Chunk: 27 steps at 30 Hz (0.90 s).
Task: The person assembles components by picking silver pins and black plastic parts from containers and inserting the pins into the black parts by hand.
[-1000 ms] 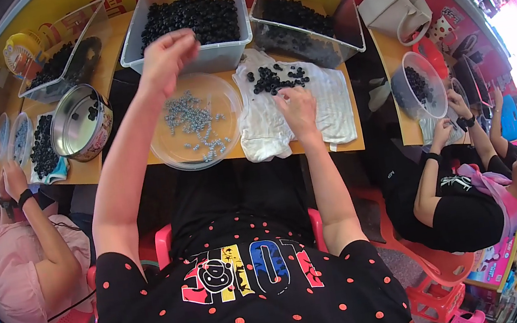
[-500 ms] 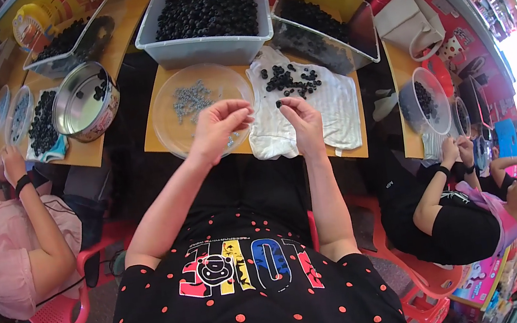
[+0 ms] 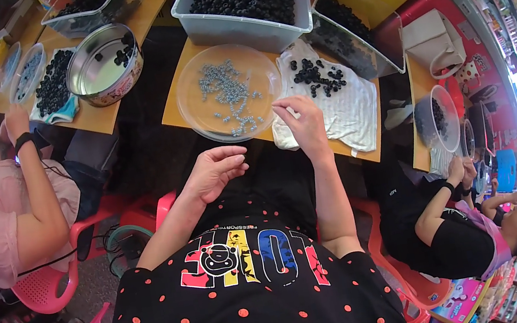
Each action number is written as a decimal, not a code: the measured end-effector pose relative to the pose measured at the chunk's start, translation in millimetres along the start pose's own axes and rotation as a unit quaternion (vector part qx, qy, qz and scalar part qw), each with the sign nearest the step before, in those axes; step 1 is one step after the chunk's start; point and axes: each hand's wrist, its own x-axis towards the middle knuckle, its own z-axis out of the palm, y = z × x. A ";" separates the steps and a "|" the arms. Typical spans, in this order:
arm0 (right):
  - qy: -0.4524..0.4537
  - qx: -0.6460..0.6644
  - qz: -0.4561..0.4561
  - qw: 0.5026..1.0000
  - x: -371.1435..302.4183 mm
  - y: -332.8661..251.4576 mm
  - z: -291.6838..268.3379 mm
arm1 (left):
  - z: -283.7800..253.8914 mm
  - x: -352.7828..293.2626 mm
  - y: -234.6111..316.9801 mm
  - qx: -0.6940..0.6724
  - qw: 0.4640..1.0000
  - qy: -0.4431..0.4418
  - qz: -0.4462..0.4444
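Note:
My left hand (image 3: 215, 173) is in front of the table's near edge, thumb and fingers drawn together in a loose pinch. Whatever may be in it is too small to make out. My right hand (image 3: 306, 125) hovers between a clear round tray (image 3: 190, 121) and a white cloth (image 3: 359, 122). Its thumb and forefinger are pressed together, and no part shows clearly between them. Many small silvery-grey pieces (image 3: 221, 86) lie scattered in the tray. On the cloth rests a loose group of small black round parts (image 3: 314, 76).
Behind the tray stands a deep translucent bin (image 3: 240, 30) full of black parts, with another clear bin (image 3: 359, 55) at its right. A round metal tin (image 3: 104, 77) sits on the left table. Co-workers sit at both sides, one in a pink top (image 3: 7, 210).
My left hand has moved back from over the tray toward my body. The black part at my right fingertips no longer shows. The view has shifted, so the tables sit farther right.

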 end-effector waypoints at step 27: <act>-0.046 0.335 0.166 0.926 -12.9 -30.0 33.0 | 19.2 17.2 23.5 -0.056 0.996 0.003 0.063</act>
